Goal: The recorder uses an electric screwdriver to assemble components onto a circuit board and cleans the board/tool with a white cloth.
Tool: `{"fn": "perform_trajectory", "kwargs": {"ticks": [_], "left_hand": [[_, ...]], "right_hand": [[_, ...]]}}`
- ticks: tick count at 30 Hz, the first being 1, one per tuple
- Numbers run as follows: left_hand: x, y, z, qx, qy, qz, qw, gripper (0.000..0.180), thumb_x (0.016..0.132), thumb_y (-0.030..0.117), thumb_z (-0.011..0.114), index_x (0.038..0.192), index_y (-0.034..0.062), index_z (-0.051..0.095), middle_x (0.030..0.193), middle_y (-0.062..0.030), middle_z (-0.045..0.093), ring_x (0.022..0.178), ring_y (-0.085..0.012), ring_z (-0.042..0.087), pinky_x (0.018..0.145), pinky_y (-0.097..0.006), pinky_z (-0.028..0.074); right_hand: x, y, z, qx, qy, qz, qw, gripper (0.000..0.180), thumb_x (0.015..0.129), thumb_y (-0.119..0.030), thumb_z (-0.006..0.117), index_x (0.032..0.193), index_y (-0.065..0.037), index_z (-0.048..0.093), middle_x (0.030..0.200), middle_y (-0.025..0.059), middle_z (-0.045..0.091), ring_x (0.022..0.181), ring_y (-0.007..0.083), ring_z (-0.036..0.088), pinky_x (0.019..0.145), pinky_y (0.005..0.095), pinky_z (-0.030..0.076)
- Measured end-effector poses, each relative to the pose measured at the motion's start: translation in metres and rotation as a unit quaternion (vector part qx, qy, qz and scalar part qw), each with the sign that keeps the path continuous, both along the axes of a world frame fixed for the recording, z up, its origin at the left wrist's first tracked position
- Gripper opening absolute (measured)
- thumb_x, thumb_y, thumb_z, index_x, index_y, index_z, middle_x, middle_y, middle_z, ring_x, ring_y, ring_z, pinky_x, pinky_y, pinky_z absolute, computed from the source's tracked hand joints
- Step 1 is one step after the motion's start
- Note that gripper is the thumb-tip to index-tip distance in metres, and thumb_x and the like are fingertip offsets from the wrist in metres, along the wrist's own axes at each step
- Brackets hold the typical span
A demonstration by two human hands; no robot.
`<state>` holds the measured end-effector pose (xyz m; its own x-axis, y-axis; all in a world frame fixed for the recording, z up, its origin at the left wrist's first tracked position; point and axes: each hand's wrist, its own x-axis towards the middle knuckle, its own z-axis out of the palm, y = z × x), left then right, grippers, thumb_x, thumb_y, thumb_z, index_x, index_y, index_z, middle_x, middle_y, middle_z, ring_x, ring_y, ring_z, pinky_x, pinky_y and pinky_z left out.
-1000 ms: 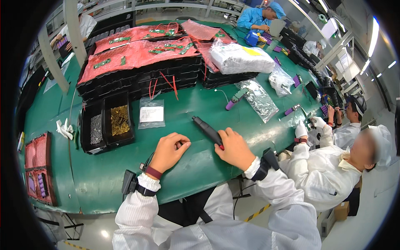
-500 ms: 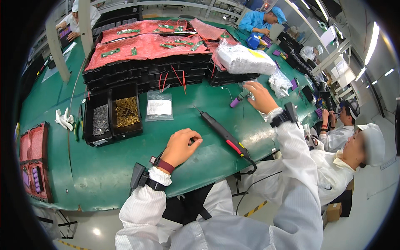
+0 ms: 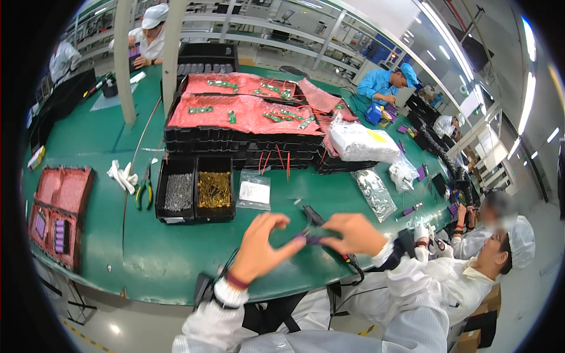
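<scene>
My right hand (image 3: pixel 356 233) pinches a small purple battery pack (image 3: pixel 313 239) in front of me. A green circuit board seems to be joined to it, though motion blurs the detail. My left hand (image 3: pixel 262 250) curves beside the pack, thumb and forefinger apart, with the thumb tip at or very near its purple end. Beneath and behind my hands lies a black electric screwdriver (image 3: pixel 313 216) with a red lever, partly hidden by the right hand. Beyond my left hand are a clear bag with a white label (image 3: pixel 254 192) and a black two-part bin (image 3: pixel 195 219) of silver and brass-coloured fasteners.
Stacked black trays (image 3: pixel 235 141) carry pink bubble wrap (image 3: pixel 247 120) and green boards. White bundles and a clear bag (image 3: pixel 375 194) lie to their right. Green-handled pliers (image 3: pixel 144 191), white gloves (image 3: pixel 122 176) and a pink-lined box (image 3: pixel 82 194) are at left. A co-worker (image 3: pixel 494 259) sits close on the right.
My right hand has brought the purple pack with its board from the far right of the bench to my left hand. The left hand has opened its fingers toward it. The view has shifted.
</scene>
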<state>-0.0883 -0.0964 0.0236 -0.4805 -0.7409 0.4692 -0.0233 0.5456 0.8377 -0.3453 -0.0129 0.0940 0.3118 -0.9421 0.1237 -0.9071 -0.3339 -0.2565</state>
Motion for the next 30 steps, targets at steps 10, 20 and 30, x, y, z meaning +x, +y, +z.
{"fn": "perform_trajectory", "kwargs": {"ticks": [10, 20, 30], "left_hand": [[0.058, 0.051, -0.045, 0.083, -0.135, 0.112, 0.981, 0.036, 0.078, 0.008, 0.084, 0.109, 0.0019, 0.068, 0.103, -0.0152, 0.071, 0.09, -0.0356, 0.069, 0.081, -0.043, 0.055], [0.064, 0.069, -0.051, 0.154, -0.254, 0.111, 0.948, 0.046, 0.083, -0.002, 0.066, 0.129, 0.0036, 0.064, 0.131, -0.0192, 0.065, 0.126, -0.0441, 0.058, 0.109, -0.052, 0.046], [0.06, 0.063, -0.044, 0.138, -0.267, 0.183, 0.936, 0.04, 0.093, 0.028, 0.068, 0.117, -0.0042, 0.07, 0.114, -0.0171, 0.074, 0.115, -0.043, 0.067, 0.111, -0.06, 0.045]], "right_hand": [[0.075, -0.044, -0.032, 0.127, -0.005, 0.186, 0.974, 0.044, 0.088, -0.038, 0.077, 0.114, -0.002, 0.07, 0.101, 0.0131, 0.069, 0.094, 0.0325, 0.069, 0.077, 0.0432, 0.058], [-0.295, -0.341, 0.091, -0.001, 0.206, -0.321, 0.924, 0.022, 0.087, -0.019, 0.068, 0.081, 0.001, 0.075, 0.079, 0.0161, 0.075, 0.074, 0.0238, 0.074, 0.068, 0.0368, 0.059], [-0.377, -0.511, -0.074, 0.043, 0.227, -0.307, 0.923, 0.046, 0.093, -0.01, 0.06, 0.139, -0.01, 0.064, 0.132, 0.0216, 0.068, 0.121, 0.0396, 0.066, 0.102, 0.0433, 0.051]]}}
